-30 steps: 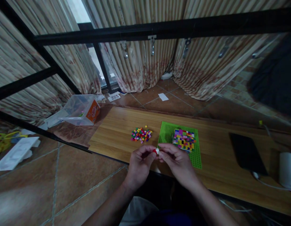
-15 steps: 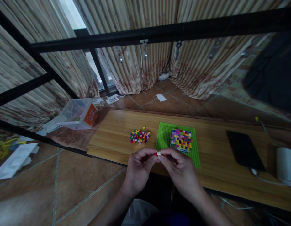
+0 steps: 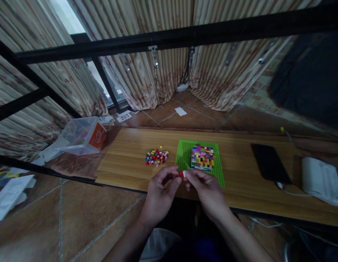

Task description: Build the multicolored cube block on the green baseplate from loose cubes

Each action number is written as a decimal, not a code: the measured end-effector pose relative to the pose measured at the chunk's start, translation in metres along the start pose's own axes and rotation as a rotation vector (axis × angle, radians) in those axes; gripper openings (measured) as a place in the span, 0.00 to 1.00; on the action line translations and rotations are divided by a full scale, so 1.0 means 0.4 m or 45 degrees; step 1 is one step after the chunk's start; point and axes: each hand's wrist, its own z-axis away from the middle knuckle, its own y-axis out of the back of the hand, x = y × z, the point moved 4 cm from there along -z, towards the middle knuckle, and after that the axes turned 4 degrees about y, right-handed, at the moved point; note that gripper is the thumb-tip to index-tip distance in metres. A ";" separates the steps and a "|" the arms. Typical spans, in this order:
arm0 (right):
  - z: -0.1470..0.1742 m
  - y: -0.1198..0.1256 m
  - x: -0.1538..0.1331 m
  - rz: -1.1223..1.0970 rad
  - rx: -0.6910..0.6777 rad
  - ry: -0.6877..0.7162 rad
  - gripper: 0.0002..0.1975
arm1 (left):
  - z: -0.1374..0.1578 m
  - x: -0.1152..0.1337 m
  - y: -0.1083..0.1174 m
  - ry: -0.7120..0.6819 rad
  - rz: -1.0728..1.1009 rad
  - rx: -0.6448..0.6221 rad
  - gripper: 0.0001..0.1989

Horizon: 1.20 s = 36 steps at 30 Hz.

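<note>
Above the table's near edge my two hands meet at two small toy building bricks, one red [image 3: 181,174] and one white [image 3: 184,173], end to end. The thumb and index finger of my left hand [image 3: 160,191] close in a pinch at the red brick. My right hand [image 3: 208,191] pinches the white one. Just beyond, a green studded baseplate [image 3: 182,147] carries a multicoloured block of bricks [image 3: 202,157], its near side partly behind my right hand. To the left lies a pile of loose small bricks [image 3: 156,157], with a single yellow brick [image 3: 161,147] behind it.
A clear plastic box [image 3: 78,140] with an orange label stands left of the wooden table [image 3: 130,145]. On the table's right are a black tablet [image 3: 270,163] with a cable and a white device [image 3: 322,180]. A black metal bar [image 3: 163,38] crosses the view above.
The view has shifted, so the table things sit further left. The bricks between my fingers have turned, and more of the red and white shows. The right fingers have shifted slightly.
</note>
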 end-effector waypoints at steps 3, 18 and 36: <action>0.004 0.005 0.018 -0.300 0.056 -0.179 0.14 | -0.004 0.002 -0.020 -0.044 -0.099 -0.069 0.15; 0.006 0.075 0.070 -0.751 -0.009 -0.587 0.11 | -0.061 0.022 -0.090 -0.285 -0.363 -0.377 0.11; -0.037 0.209 0.026 -0.317 0.331 -0.182 0.18 | -0.230 -0.014 -0.176 -0.515 -0.711 -0.280 0.08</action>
